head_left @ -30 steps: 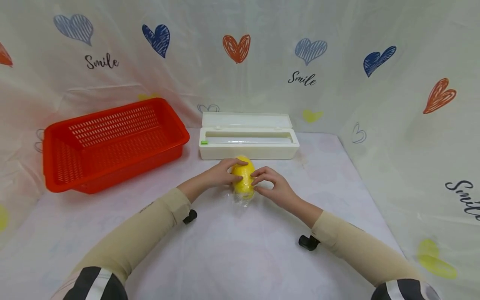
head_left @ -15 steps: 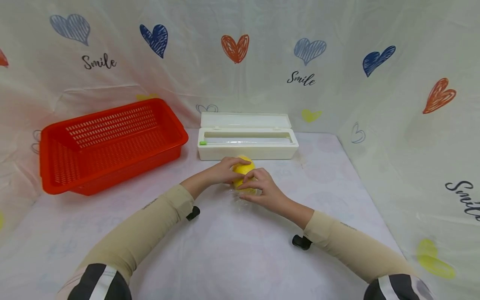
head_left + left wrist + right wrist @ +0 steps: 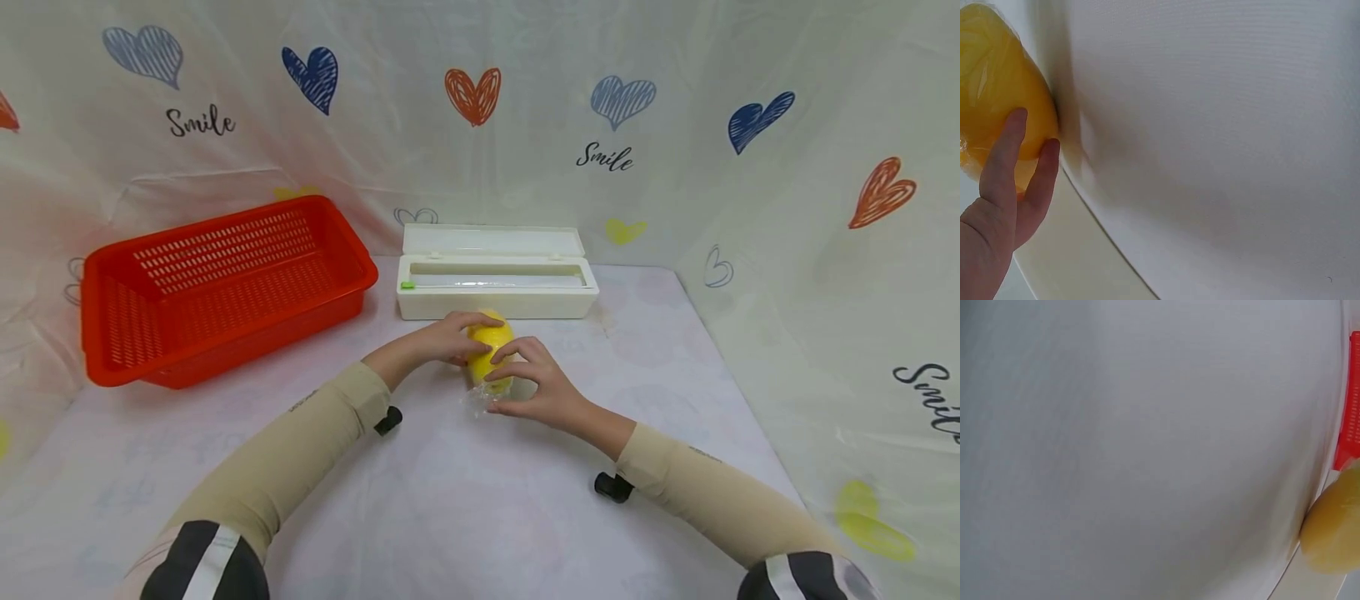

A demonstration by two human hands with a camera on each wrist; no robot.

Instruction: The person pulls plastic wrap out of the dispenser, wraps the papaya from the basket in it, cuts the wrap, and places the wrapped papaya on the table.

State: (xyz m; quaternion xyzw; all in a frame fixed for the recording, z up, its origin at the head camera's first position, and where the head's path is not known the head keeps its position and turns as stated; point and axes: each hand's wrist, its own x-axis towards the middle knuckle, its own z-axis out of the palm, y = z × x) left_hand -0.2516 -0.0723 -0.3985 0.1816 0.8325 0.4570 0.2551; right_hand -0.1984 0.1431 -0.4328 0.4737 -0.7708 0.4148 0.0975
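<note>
A yellow oval fruit [image 3: 492,336] in clear plastic film stands on the table in front of a white dispenser box; its exact kind is hard to tell. My left hand [image 3: 448,337] holds it from the left, with fingers on its far part and the thumb on its side. Loose film [image 3: 478,400] bunches at the near end. There my right hand [image 3: 536,383] curves its fingers over the fruit, thumb lower down by the film. In the left wrist view two fingertips touch the wrapped fruit [image 3: 997,81]. The right wrist view shows the fruit [image 3: 1335,525] but no hand.
Behind the fruit stands the white dispenser box [image 3: 495,305], lid raised, with a film roll inside and a green piece at its left. A red plastic basket [image 3: 262,329] sits at the left. A printed cloth backdrop [image 3: 525,183] rises behind the table.
My right hand has moved left onto the near part of the fruit, then its thumb has drawn slightly away from its fingers. My left hand keeps its hold, shifted slightly right.
</note>
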